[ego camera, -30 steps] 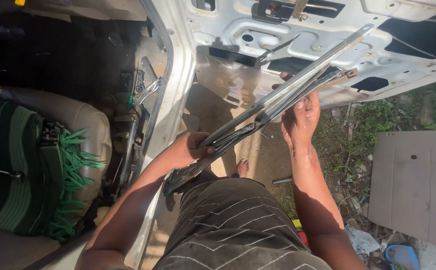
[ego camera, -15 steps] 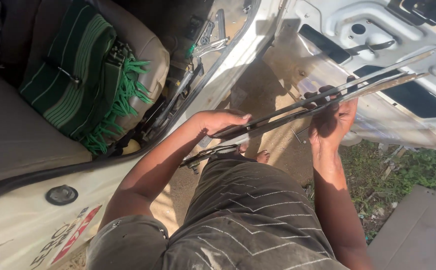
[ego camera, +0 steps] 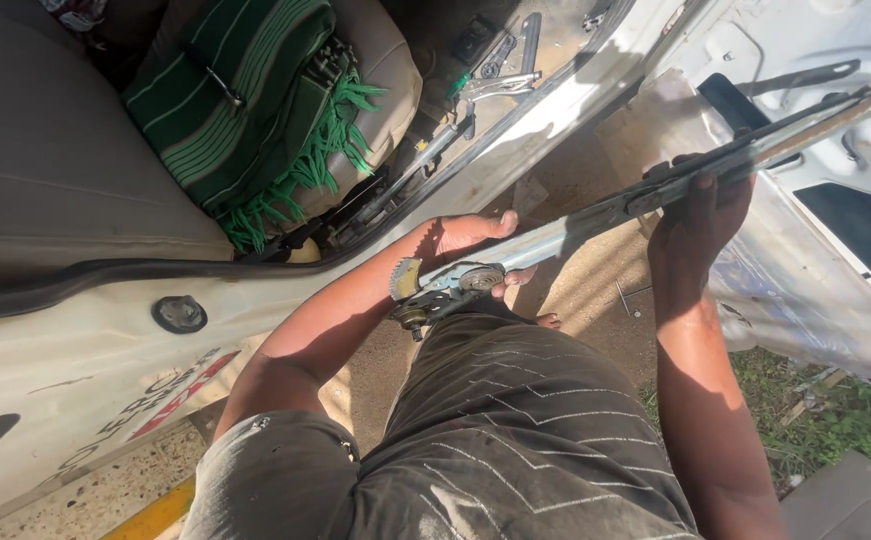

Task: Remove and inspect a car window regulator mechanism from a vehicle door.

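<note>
On my far left lies the car seat (ego camera: 46, 150) with a green striped cloth (ego camera: 246, 95) draped over it, and below it runs the white sill (ego camera: 106, 370) of the car body. Loose tools (ego camera: 501, 70) lie on the cabin floor past the seat.

My left hand (ego camera: 476, 245) is closed around the lower end of the regulator (ego camera: 596, 210), a long metal window mechanism, just above its toothed gear (ego camera: 406, 278) and round roller (ego camera: 479, 278). The regulator slants up to the right, held in the air between the sill and the open door (ego camera: 856, 250), touching neither as far as I can see. My right hand (ego camera: 701, 215) grips its rail from below, fingers wrapped over the top edge.

I judge I am carrying the part with 2 hands, clear of the door. The next move calls for keeping both grips firm and the long rail level, so its far end does not strike the door panel.
</note>
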